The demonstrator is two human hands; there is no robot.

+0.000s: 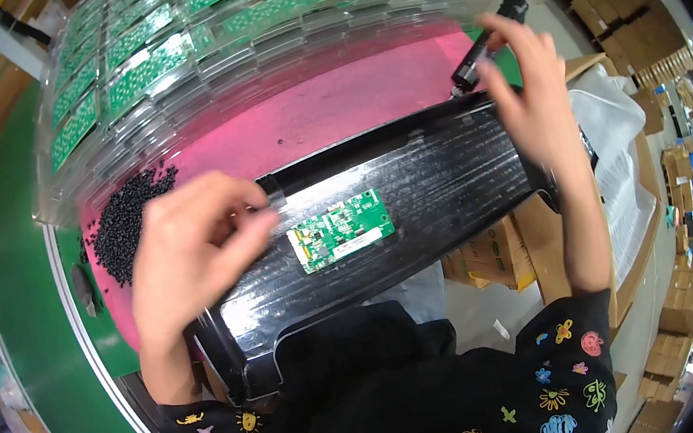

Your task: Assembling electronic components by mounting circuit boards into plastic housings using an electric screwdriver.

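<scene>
A black plastic panel [450,149] with a raised rim lies across in front of me, its surface glossy. On it rests a green circuit board [348,232] with a white connector along its left side. My left hand [196,242] hovers over the panel's left part, thumb and fingers curled toward each other; anything pinched between them is too small or blurred to make out. Above the panel's right end, my right hand [532,84] has thumb and fingers spread around a black electric screwdriver [474,61], without a visible firm grip. The screwdriver's tip end points down near the panel's far edge.
Clear trays [203,79] of green circuit boards are stacked at the back on a pink mat [316,100]. A pile of small black screws [129,220] lies at left. Right of the panel stand an open cardboard box [544,258] and white foam wrap [608,114].
</scene>
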